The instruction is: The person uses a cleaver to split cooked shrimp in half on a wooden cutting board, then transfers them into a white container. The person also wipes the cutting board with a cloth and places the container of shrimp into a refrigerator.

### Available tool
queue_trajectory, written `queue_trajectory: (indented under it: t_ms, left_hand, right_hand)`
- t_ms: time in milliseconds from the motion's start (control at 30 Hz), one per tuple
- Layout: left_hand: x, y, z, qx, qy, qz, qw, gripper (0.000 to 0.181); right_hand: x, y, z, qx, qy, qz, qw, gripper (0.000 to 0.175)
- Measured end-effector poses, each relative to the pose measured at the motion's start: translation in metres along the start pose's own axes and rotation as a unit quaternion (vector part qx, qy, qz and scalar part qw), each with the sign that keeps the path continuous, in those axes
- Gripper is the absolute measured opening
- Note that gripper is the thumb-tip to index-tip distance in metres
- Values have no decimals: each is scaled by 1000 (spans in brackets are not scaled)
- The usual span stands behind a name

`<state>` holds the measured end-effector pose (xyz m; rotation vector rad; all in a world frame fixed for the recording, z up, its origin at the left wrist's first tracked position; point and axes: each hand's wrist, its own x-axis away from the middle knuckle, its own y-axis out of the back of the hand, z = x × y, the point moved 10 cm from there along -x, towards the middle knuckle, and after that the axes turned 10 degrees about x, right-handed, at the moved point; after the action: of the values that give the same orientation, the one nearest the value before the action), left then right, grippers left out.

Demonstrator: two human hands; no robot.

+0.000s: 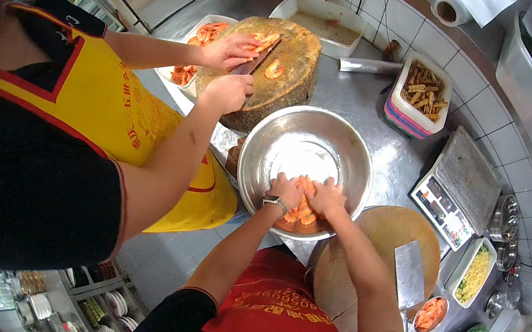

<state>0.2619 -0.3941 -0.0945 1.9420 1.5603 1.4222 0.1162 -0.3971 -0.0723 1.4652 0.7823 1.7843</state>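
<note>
A wide stainless steel bowl (259, 149) sits before me, with a small heap of orange cooked shrimp (304, 209) at its near side. My left hand (287, 191), a watch on its wrist, grips the heap from the left. From the right, my right hand (326, 197) holds the same heap, its fingers curled over the shrimp. Some of the shrimp under my fingers are hidden. The far part of the bowl's floor shines brightly under the light.
At left, a co-worker's hands (228, 92) work a knife (263, 57) against shrimp on a thick wooden block (292, 86). A cleaver (409, 274) lies on a round chopping board (356, 286) at my right. Beyond stand a scale (470, 174) and a tub of brown pieces (421, 94).
</note>
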Motion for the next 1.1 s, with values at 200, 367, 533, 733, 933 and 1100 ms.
queue_trajectory:
  t_ms: [200,367,533,733,933,1100]
  left_hand:
    - [-18,-23,19,58,10,34,998,49]
    - [-31,-43,42,175,48,55,982,46]
    - [-31,-60,47,341,75,100,932,48]
    - [-16,-84,34,591,167,212,760,36]
    - [2,-73,10,633,229,268,689,36]
    - [31,-37,-37,640,213,249,695,39]
  right_hand:
    - [-13,-37,9,-97,31,39,994,58]
    - [-34,-71,-3,-288,3,35,957,60]
    - [-22,-80,13,-556,-5,70,828,39]
    - [15,-59,36,-713,-36,163,681,28]
    - [16,-51,37,-763,-37,131,632,28]
    - [29,-17,27,-784,9,76,616,27]
